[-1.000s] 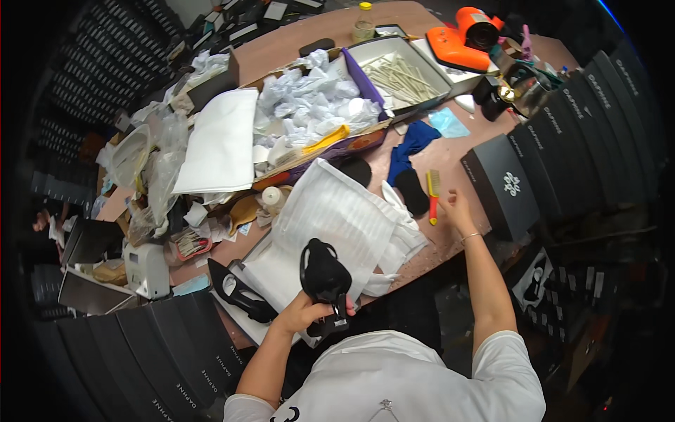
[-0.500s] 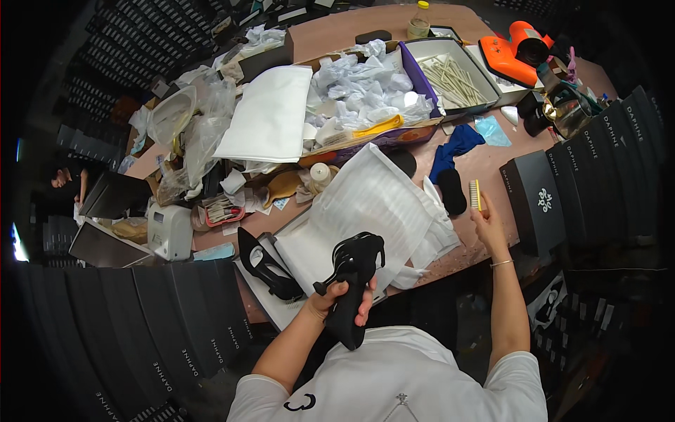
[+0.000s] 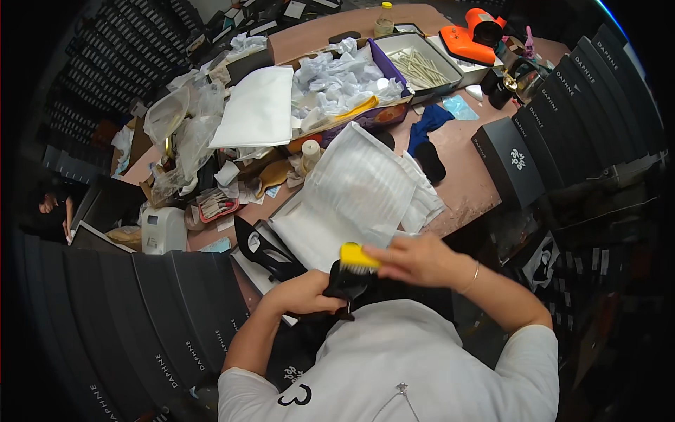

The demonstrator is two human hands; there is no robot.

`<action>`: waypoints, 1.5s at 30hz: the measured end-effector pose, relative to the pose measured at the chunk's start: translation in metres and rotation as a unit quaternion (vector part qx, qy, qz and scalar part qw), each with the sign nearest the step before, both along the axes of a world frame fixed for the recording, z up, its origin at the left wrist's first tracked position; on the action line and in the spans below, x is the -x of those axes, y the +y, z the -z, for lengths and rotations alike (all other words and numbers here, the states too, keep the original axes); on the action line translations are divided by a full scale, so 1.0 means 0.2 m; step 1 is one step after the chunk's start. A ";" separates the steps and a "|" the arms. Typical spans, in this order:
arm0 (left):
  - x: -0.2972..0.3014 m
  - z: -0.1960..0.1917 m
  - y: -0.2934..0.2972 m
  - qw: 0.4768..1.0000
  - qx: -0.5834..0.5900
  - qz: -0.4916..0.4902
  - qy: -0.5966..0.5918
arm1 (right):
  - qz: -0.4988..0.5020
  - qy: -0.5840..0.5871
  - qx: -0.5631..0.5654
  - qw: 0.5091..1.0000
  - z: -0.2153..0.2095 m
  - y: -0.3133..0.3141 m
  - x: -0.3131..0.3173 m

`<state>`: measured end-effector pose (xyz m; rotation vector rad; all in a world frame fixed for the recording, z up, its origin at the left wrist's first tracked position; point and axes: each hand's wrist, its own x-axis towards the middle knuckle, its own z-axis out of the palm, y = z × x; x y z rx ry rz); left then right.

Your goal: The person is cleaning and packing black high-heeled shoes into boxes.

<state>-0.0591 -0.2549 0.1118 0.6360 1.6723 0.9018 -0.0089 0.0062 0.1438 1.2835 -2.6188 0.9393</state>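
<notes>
My left hand (image 3: 307, 292) grips a black high-heeled shoe (image 3: 346, 283) close to my body, its heel pointing down. In my right hand (image 3: 422, 260) is a yellow-backed brush (image 3: 359, 256), its pale bristles against or just above the shoe; I cannot tell whether they touch. The matching black shoe (image 3: 261, 247) lies to the left in a shoe box (image 3: 247, 273). White wrapping paper (image 3: 344, 193) spreads up from that box over the table. My hands and the brush partly cover the held shoe.
Stacked dark shoe boxes flank me at the left (image 3: 165, 309) and right (image 3: 510, 162). Beyond the paper stands a carton of crumpled tissue (image 3: 337, 81) and a tray of thin pale sticks (image 3: 420, 68). An orange heat tool (image 3: 464, 43) sits far right, a white device (image 3: 163, 231) at left.
My right hand has brought the brush from the table's right side to the shoe. My left hand has turned the shoe heel-down and lowered it. The view has shifted slightly.
</notes>
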 end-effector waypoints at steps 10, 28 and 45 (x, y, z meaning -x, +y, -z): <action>-0.11 0.04 -0.13 0.967 0.112 0.077 0.216 | 0.137 -0.069 -0.246 0.957 0.30 0.19 0.28; -0.10 0.37 0.05 0.922 -0.188 -0.252 0.225 | 0.102 -0.369 0.176 0.907 0.16 0.09 0.42; -0.30 0.29 -0.14 0.878 -0.149 -0.420 0.174 | 0.083 -0.297 0.158 0.938 0.41 -0.30 0.00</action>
